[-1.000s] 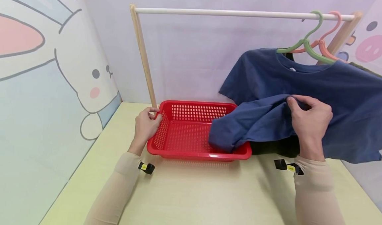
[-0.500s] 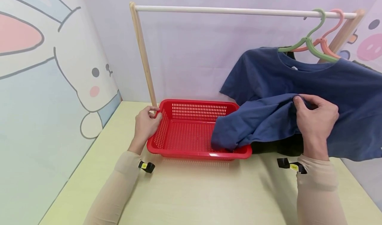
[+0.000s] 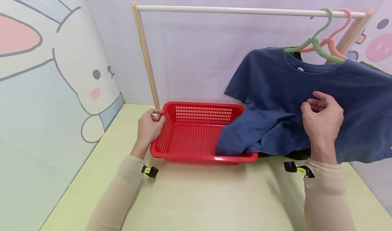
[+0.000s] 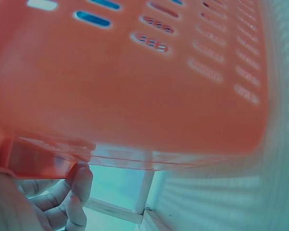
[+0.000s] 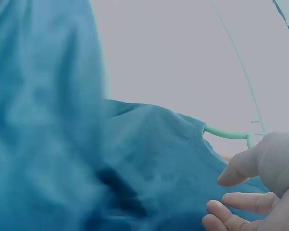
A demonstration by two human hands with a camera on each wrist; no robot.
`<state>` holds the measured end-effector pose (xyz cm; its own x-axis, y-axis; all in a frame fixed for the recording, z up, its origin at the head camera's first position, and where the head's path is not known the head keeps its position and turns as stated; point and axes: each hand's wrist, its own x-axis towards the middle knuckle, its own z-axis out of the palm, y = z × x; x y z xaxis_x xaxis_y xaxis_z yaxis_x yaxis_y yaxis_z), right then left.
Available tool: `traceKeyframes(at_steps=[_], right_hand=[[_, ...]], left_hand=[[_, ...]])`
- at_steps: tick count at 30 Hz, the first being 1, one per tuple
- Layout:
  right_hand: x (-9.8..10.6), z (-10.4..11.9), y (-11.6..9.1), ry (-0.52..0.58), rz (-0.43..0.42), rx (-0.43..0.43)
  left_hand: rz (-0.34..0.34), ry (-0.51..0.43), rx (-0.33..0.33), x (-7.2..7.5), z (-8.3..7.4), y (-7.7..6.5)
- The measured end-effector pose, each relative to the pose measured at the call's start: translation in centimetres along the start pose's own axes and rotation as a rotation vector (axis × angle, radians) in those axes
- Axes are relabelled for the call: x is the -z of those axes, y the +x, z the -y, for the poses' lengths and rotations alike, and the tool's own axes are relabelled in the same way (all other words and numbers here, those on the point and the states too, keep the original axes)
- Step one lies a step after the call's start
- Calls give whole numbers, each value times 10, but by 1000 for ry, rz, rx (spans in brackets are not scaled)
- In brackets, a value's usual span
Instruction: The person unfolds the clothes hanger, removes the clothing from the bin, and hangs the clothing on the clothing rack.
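With its fingers and thumb, my left hand [image 3: 148,130] grips the left rim of a red plastic basket [image 3: 196,158]. In the left wrist view those fingers [image 4: 79,185] are curled at the basket's rim. A navy T-shirt [image 3: 272,78] hangs from a green hanger [image 3: 320,50]; its lower left part drapes into the basket's right end. My right hand [image 3: 324,125] is in front of the shirt, fingers loosely bent and holding nothing. The right wrist view shows a gap between thumb and fingers, with the shirt [image 5: 149,139] beyond.
The hanger hooks over a white rail [image 3: 229,10] on a wooden-ended rack, near its right post [image 3: 352,33]. Behind it hangs a pink hanger [image 3: 333,47] with a dark garment. A pale yellow tabletop [image 3: 214,197] carries the basket; printed cartoon walls stand around it.
My right hand has let go of the raised shirt fabric, which has dropped and now hangs lower over the basket's right end. My left hand has kept its place on the rim.
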<state>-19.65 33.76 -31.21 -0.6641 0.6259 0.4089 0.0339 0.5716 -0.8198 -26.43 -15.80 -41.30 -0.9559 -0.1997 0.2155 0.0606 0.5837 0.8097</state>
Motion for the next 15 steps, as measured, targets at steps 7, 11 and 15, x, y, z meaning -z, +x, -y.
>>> traceKeyframes(at_steps=[7,11,15], right_hand=[[-2,2,-2,-2,-6,12],[-3,3,-4,-2,-7,29],[-5,2,-6,7,-1,56]], left_hand=[[-3,-6,1,1,0,-1],[-5,-9,2,0,0,-2],[-3,-9,4,0,-1,-1]])
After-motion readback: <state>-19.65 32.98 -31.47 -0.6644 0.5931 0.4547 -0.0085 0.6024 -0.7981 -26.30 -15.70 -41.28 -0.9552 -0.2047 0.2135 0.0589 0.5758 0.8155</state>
